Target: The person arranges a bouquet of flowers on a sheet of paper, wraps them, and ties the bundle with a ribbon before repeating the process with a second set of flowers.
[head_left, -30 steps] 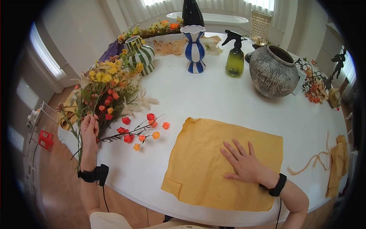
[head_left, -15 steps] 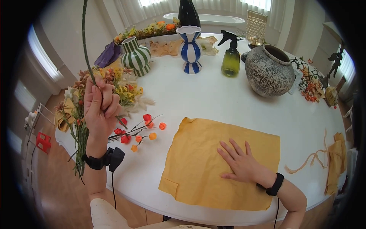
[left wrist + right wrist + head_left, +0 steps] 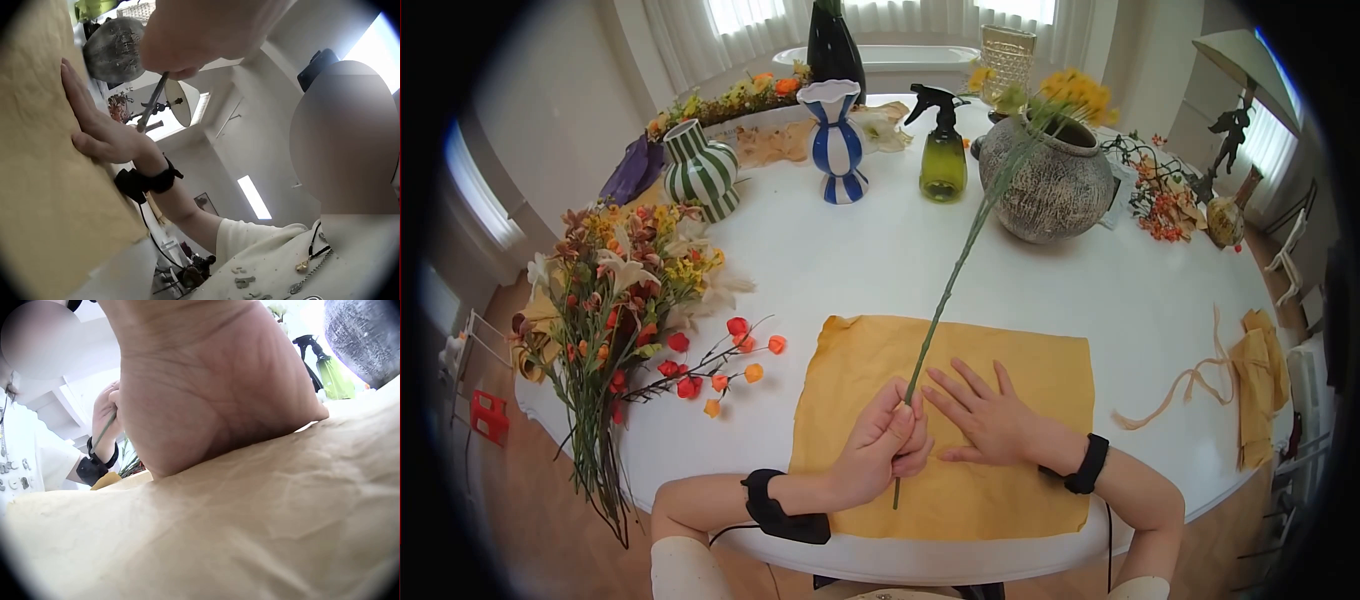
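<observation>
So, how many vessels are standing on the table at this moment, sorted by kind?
Striped vases: 2, a green-and-white vase and a blue-and-white vase.
Speckled grey pot: 1.
Dark bottle-shaped vase: 1.
Green spray bottle: 1.
Cut-glass vase: 1.
Total: 6.

Home living room used as a flower-arranging spot; round white bench (image 3: 880, 260) by a bay of windows with sheer white curtains (image 3: 700, 30); wood floor (image 3: 550, 520); decorative vases on the bench: green-striped (image 3: 700, 170), blue-striped (image 3: 835, 140), speckled grey pot (image 3: 1050, 180); spray bottle (image 3: 943, 150); loose artificial flowers (image 3: 620, 290); yellow wrapping paper (image 3: 1000, 350); ribbon (image 3: 1190, 385); table lamp with a figurine base (image 3: 1230, 100) at the side.
</observation>
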`<state>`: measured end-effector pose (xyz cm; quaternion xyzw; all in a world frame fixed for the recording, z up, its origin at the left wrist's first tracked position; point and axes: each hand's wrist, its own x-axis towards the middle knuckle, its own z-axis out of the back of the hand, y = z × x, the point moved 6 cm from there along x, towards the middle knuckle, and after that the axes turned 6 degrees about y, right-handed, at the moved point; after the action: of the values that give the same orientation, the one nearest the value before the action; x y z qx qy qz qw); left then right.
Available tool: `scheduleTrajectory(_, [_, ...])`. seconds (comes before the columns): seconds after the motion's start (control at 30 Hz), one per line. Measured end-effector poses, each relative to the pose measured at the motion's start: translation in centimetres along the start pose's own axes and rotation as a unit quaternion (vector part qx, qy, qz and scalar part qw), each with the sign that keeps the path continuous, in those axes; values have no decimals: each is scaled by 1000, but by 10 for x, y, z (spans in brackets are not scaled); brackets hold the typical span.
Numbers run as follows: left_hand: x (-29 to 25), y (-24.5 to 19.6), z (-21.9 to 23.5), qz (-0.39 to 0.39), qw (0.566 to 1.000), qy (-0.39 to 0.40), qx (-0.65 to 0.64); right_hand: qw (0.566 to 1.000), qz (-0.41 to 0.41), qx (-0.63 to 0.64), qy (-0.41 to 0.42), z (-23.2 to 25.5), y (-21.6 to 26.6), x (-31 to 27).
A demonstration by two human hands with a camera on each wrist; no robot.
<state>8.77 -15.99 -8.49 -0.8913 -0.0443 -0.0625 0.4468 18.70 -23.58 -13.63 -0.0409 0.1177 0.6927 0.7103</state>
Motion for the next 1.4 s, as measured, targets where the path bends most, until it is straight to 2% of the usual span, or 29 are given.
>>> scheduleTrajectory(0.07, [-2, 17, -2, -3, 999, -26, -41, 1000, -1, -3, 1, 0, 0, -1])
scheduleTrajectory(0.2, [-2, 31, 4, -36, 998, -26, -40, 1000, 5, -1, 6, -1, 0, -1])
scheduleTrajectory(0.4, [-8, 43, 9, 21, 999, -16, -31, 1000, 5, 0, 6, 1, 0, 0])
scheduleTrajectory(0.47, [-5, 47, 8, 127, 989, 12, 68, 1000, 5, -1, 10, 0, 1, 0])
scheduleTrajectory(0.6, [6, 46, 21, 179, 979, 50, 80, 1000, 7, 16, 25, 4, -2, -1])
scheduleTrajectory(0.67, [12, 38, 28, 225, 956, 60, 180, 999, 9, 38, 31, 12, -4, -4])
scheduleTrajectory(0.73, [19, 27, 29, 233, 946, 66, 213, 984, -35, 152, -87, 40, -15, -14])
scheduleTrajectory(0.77, [20, 27, 29, 242, 936, 70, 246, 984, -37, 153, -84, 48, -15, -15])
scheduleTrajectory(0.8, [22, 31, 29, 243, 936, 72, 242, 912, -67, 397, -72, 50, -21, -16])
scheduleTrajectory(0.83, [24, 36, 26, 244, 926, 98, 270, 780, -95, 615, -58, 44, -24, -17])
scheduleTrajectory(0.9, [30, 40, 18, 242, 915, 127, 297, 794, -104, 596, -67, 36, -22, -14])
scheduleTrajectory(0.97, [27, 43, 9, 310, 793, 211, 479, 807, -110, 576, -75, 25, -25, -12])
scheduleTrajectory(1.0, [26, 43, 9, 309, 795, 211, 477, 802, -103, 586, -53, 17, -25, -10])
scheduleTrajectory(1.07, [24, 34, 8, 196, 669, 250, 672, 796, -95, 597, -28, 12, -24, -8])
scheduleTrajectory(1.1, [19, 32, 9, 198, 669, 249, 671, 777, -109, 620, -21, 11, -24, -8])
scheduleTrajectory(1.13, [18, 22, 13, 163, 592, 190, 766, 757, -123, 642, -14, 10, -24, -9])
scheduleTrajectory(1.17, [16, 12, 16, 125, 502, 127, 846, 756, -123, 643, -14, 12, -23, -10])
scheduleTrajectory(1.2, [13, 13, 22, 127, 502, 127, 846, 753, -125, 646, -27, 15, -23, -11])
scheduleTrajectory(1.27, [4, 19, 43, 225, 507, 120, 824, 750, -122, 650, -36, 24, -20, -13])
scheduleTrajectory(1.3, [-2, 19, 44, 228, 505, 115, 824, 743, -126, 655, -47, 28, -19, -17])
scheduleTrajectory(1.37, [-13, 19, 38, 259, 453, 126, 844, 738, -125, 660, -61, 31, -17, -20])
scheduleTrajectory(1.4, [-17, 18, 32, 258, 450, 121, 846, 735, -138, 660, -69, 31, -19, -22])
